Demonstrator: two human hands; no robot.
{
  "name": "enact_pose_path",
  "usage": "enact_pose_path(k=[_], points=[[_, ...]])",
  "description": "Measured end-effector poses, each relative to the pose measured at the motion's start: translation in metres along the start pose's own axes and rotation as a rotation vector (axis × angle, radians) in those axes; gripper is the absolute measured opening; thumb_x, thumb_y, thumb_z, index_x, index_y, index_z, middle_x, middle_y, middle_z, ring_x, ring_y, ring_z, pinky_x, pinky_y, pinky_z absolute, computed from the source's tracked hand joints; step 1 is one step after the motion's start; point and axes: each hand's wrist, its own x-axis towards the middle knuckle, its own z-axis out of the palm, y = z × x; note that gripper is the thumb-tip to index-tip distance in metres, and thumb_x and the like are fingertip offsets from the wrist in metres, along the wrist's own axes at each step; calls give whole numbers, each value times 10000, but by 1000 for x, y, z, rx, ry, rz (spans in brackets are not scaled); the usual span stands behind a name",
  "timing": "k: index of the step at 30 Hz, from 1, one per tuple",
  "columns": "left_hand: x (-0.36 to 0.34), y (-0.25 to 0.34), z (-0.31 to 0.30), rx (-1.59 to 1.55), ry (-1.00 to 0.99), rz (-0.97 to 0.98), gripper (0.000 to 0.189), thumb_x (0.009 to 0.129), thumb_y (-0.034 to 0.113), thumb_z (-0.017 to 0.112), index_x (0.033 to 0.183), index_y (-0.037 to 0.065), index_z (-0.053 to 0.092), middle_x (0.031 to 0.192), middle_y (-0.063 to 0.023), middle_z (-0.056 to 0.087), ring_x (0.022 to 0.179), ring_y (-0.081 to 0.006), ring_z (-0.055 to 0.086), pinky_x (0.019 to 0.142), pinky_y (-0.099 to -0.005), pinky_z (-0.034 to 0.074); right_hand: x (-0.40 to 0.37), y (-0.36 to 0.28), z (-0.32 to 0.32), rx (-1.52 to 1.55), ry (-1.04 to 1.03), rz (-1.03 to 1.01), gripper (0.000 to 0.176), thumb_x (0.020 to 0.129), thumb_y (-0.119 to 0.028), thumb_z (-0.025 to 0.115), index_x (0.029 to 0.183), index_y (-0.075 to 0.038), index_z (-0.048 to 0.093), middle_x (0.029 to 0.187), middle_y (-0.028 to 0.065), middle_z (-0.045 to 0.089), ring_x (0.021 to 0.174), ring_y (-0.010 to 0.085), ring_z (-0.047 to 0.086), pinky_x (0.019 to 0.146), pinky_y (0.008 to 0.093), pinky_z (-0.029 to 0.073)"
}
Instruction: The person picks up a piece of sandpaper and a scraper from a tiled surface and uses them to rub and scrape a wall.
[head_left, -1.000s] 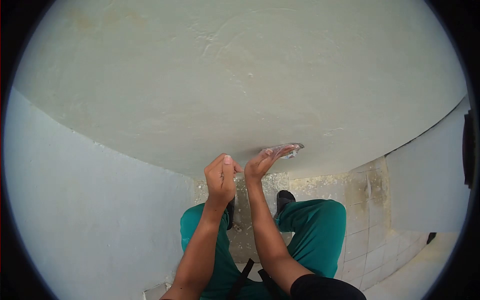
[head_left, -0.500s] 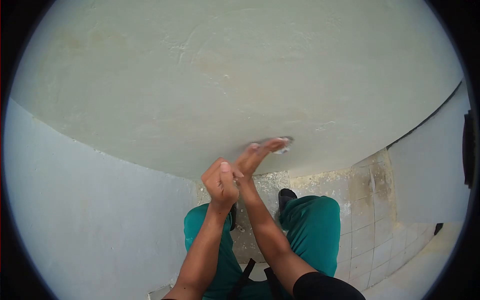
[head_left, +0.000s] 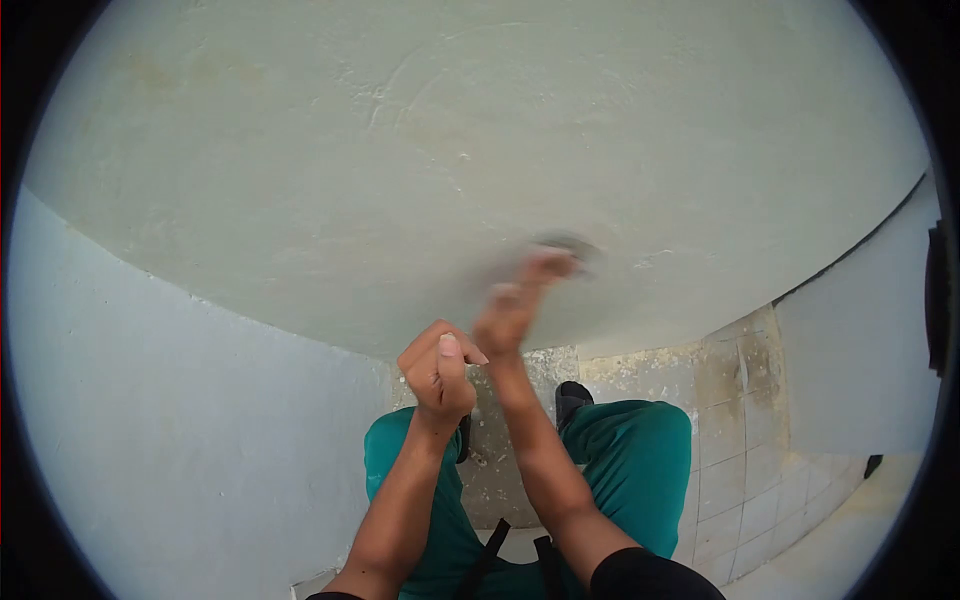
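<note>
My right hand (head_left: 515, 300), blurred by motion, presses against the pale green wall (head_left: 500, 130) with its fingers stretched upward. Under the fingertips lies a small sheet with a dark edge, which looks like a piece of sandpaper (head_left: 585, 246); the hand covers most of it. Beside it on the left, my left hand (head_left: 437, 370) hangs in front of the body, curled into a loose fist with the thumb on top. Nothing shows in the left hand, and it stays apart from the wall.
A plain side wall (head_left: 190, 400) meets the green wall at a corner on the left. Below are my green-trousered legs (head_left: 635, 460), dark shoes (head_left: 572, 398) and a tiled floor (head_left: 725, 480) with pale specks. A dark object (head_left: 937, 300) is at the right edge.
My right hand has slid a little up the wall with the sandpaper, and now looks more blurred. The left hand has barely moved.
</note>
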Motion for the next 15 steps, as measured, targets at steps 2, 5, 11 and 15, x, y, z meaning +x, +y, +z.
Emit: enact_pose_path(k=[2,5,11,15], points=[[5,5,0,-37,62,100,429,958,110,420,580,-24,571,570,-115,561,488,-205,507,467,-337,400,10,-15,22,-353,-252,-568,630,1015,-309,509,1556,-35,338,1645,210,223,1545,396,102,1236,566,34],[4,8,-5,-50,70,121,410,942,103,438,578,-20,581,566,-116,563,491,-217,512,473,-349,402,21,24,-3,-357,-221,-505,608,994,-288,530,1552,-103,374,1646,156,256,1546,371,128,1245,532,65],[-1,4,-14,-32,6,54,490,985,155,382,564,-26,554,570,-119,542,490,-180,477,464,-317,343,57,2,-14,14,359,173,626,1026,-262,466,1548,38,294,1652,237,163,1558,336,16,1252,469,-18],[2,7,-16,-46,73,99,497,990,166,385,564,-27,553,570,-112,541,491,-173,473,463,-315,336,-6,-7,22,-225,-515,-529,606,940,-161,528,1531,-93,414,1631,120,317,1538,361,182,1247,502,135]])
